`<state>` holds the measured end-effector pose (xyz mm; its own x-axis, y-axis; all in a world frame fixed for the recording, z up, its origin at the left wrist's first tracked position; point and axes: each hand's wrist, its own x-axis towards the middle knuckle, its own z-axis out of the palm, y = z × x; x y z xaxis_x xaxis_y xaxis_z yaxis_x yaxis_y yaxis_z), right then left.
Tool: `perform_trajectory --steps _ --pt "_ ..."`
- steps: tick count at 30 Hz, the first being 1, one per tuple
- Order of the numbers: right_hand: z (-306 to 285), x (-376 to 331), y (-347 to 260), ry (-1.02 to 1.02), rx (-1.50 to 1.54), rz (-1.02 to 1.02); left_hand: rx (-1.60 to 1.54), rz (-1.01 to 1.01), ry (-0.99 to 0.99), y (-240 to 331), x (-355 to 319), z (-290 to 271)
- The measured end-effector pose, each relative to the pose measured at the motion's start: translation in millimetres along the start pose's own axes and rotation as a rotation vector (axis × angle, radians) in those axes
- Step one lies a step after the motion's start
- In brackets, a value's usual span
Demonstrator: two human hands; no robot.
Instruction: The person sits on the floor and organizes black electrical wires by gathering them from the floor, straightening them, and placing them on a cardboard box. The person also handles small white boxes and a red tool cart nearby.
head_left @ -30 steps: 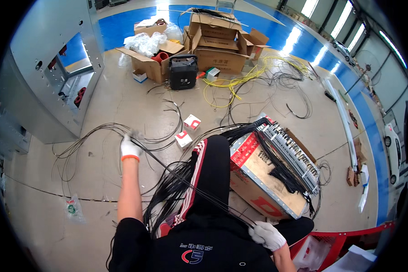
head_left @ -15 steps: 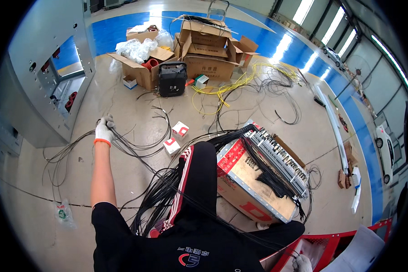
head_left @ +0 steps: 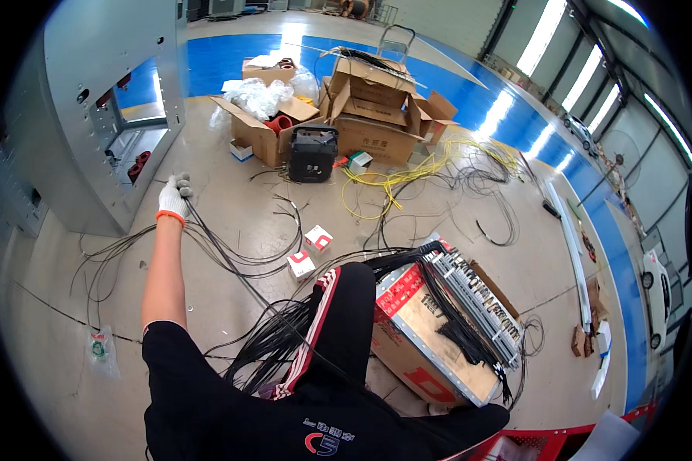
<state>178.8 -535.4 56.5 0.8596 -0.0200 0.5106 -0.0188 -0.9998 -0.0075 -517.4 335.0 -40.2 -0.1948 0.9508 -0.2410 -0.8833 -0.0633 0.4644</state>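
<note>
My left hand (head_left: 174,198), in a white knit glove with an orange cuff, is stretched out far to the left, its fingers closed round black cables (head_left: 211,238). These run from the fist down toward my bent knee, where a thick bundle of black cables (head_left: 277,338) spreads over the floor. My right hand is out of sight; only its dark sleeve (head_left: 461,426) shows low on the right. Beside my leg stands a cardboard box (head_left: 411,365) with a board on top, bearing a metal rail assembly (head_left: 473,307) and black cable lengths (head_left: 465,330).
A grey metal cabinet (head_left: 84,161) rises at the left. Two small white-and-red boxes (head_left: 309,252) sit ahead of my knee. Farther off are open cartons (head_left: 373,138), a black case (head_left: 313,154) and tangled yellow cable (head_left: 396,180). A red perforated metal frame (head_left: 546,442) is at lower right.
My left hand has pulled the cables a little farther outward. My right hand, earlier on thin black cables at the lower right, has dropped out of view. The whole view has shifted slightly.
</note>
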Motion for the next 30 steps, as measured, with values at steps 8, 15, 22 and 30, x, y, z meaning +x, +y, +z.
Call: perform_trajectory --steps 8,15,22,30 --pt "23.3 1.2 5.6 -0.299 0.233 0.014 0.809 0.012 -0.214 38.7 -65.5 19.6" --pt "-97.9 0.1 -174.5 -0.907 1.297 0.127 1.159 -0.267 -0.634 -16.5 -181.0 115.7" --pt "-164.6 -21.8 -340.0 -1.026 0.85 -1.36 0.934 -0.446 -0.862 -134.4 -333.1 198.4" --pt "-192.0 -63.5 -411.2 -0.605 1.011 -1.411 1.298 -0.347 -1.217 -223.0 -441.1 246.4"
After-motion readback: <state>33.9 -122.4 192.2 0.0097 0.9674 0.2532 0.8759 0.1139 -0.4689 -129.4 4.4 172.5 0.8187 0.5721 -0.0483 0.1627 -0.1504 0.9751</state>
